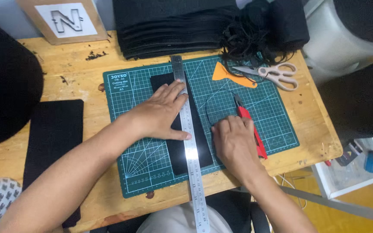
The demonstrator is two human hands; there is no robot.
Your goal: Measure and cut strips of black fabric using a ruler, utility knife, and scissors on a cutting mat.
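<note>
Nearest the camera, the steel ruler (191, 142) runs from past the near edge of the wooden surface (87, 64) up across the green cutting mat (152, 159). It lies along a long black strip of material (199, 146), which rests lengthwise on the mat, partly under the ruler.

On the ruler, the left hand (160, 114) is pressed flat, fingers spread and thumb along the ruler's left edge, pinning ruler and strip together. It grasps nothing; it only bears down.

Just right of the strip, the right hand (234, 144) is clenched around a red utility knife (251, 129). The knife's tip points away from the person and sits on the mat to the right of the ruler, apart from its edge. A thin black thread or trimming (214, 97) curls on the mat beside the tip.

As a judgement, the cutting looks only partly done. The strip lies in one piece under the ruler, and I cannot tell whether a cut already runs along it. The loose sliver hints at some trimming finished.

Farther back, an orange scraper (232, 75) and pale-handled scissors (273, 73) lie near the mat's far edge. Beyond them sits a stack of folded black fabric (173, 30) with tangled black scraps (255, 43). To the left, another black sheet (52, 142) lies on the surface.
</note>
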